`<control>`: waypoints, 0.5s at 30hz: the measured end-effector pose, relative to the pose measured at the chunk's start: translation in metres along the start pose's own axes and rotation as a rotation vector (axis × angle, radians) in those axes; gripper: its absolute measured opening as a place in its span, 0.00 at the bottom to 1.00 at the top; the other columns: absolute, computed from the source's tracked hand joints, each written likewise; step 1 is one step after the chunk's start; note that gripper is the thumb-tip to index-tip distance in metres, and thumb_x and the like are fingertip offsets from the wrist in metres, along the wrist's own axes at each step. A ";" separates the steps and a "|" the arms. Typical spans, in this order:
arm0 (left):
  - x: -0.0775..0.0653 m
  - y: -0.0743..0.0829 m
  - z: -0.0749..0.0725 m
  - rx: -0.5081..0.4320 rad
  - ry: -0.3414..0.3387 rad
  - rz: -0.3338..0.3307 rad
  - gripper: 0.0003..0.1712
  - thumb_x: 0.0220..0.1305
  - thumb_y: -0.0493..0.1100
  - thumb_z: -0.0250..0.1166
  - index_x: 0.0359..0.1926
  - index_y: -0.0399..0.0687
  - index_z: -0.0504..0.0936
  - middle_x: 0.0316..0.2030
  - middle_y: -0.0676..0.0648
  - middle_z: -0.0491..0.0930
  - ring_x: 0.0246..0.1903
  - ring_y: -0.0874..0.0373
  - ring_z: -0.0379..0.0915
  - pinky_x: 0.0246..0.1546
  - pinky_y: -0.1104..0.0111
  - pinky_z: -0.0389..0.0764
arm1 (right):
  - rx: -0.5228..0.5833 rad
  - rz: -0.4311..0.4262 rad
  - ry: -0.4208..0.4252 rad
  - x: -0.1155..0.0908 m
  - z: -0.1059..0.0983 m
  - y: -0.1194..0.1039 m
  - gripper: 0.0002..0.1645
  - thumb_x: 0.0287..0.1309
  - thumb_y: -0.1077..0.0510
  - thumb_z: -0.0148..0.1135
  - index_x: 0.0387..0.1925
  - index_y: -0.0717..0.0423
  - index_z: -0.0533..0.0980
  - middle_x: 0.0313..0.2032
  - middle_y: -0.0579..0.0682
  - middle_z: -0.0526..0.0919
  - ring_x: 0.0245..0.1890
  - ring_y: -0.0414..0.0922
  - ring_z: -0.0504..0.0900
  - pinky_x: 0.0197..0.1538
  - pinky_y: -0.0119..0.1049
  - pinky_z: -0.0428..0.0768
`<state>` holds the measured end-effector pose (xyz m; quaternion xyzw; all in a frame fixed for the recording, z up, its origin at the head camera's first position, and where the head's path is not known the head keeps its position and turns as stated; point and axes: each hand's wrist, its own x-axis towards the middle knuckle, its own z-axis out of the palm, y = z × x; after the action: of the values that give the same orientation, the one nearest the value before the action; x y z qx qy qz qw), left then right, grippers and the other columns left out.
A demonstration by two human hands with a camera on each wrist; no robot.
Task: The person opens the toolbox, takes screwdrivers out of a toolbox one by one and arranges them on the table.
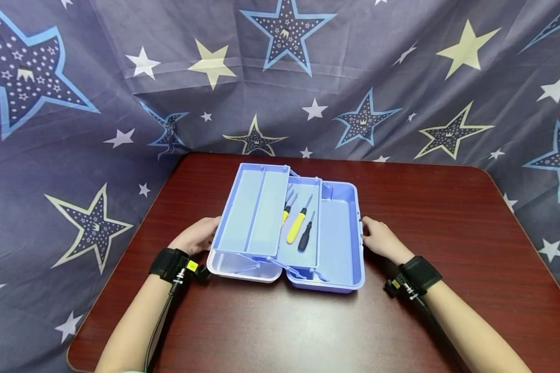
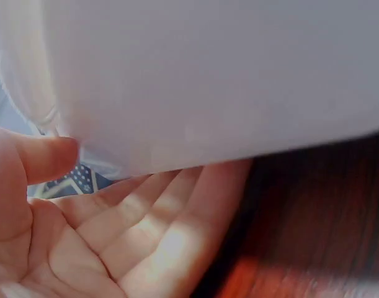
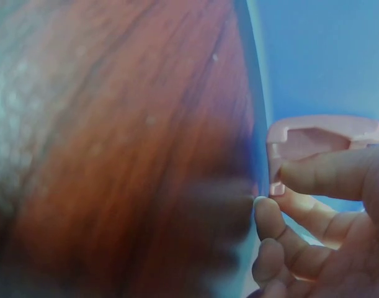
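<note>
An open blue toolbox (image 1: 343,259) stands mid-table with its two step trays folded out. The upper tray (image 1: 254,212) is empty. The lower tray holds a yellow-handled screwdriver (image 1: 296,226), a black-handled one (image 1: 305,237) and others partly hidden. My left hand (image 1: 197,235) lies flat against the white left half (image 1: 242,270), with straight fingers (image 2: 139,217) under that white shell (image 2: 208,81). My right hand (image 1: 381,240) is at the box's right wall, where thumb and curled fingers (image 3: 313,205) pinch the pink latch (image 3: 313,138).
The dark red wooden table (image 1: 448,217) reaches out on every side of the box, with its front edge near my forearms. A star-printed cloth (image 1: 308,77) hangs close behind and along both sides.
</note>
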<state>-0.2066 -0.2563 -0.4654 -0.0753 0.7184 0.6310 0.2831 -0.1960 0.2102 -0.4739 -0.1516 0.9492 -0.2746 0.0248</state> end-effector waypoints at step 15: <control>0.005 0.006 0.024 0.184 0.151 0.139 0.35 0.66 0.62 0.54 0.44 0.30 0.81 0.28 0.44 0.84 0.28 0.55 0.81 0.29 0.58 0.84 | 0.001 0.027 0.000 -0.007 -0.011 0.011 0.08 0.52 0.65 0.58 0.36 0.63 0.73 0.31 0.58 0.79 0.32 0.51 0.75 0.37 0.47 0.75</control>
<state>-0.2057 -0.2310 -0.4634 -0.0463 0.7960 0.5730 0.1895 -0.1932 0.2264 -0.4708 -0.1389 0.9510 -0.2749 0.0285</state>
